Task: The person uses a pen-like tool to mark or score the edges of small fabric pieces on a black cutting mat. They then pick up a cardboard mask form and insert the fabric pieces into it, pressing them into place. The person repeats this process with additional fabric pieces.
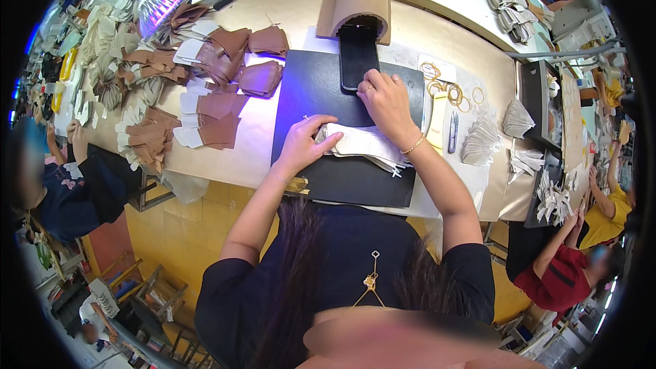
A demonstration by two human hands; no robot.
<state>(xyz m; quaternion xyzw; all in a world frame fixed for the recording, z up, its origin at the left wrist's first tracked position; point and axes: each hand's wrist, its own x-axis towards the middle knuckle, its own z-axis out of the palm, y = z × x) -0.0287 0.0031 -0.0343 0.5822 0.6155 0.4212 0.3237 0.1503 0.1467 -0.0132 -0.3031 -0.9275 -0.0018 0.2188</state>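
Note:
A stack of pale, curved flat pieces (359, 142) lies on a black mat (307, 85). My left hand (301, 145) grips its left end, thumb on top and forefinger along the far edge. Beyond the stack, a black phone (358, 61) leans out of the mouth of a brown tube (359, 0). At the phone's lower right corner is my right hand (388, 101), fingers curled and closed, tips against or very near the phone. Whether anything small is between those fingers is hidden. My right wrist hangs over the right part of the stack.
Brown and white cut pieces (215, 119) lie in piles on the left, under a lit lamp (160, 3). To the right are rubber bands (447, 89), a yellow strip (436, 126), small snips (452, 133) and fanned pale pieces (482, 142). Other people sit at both sides.

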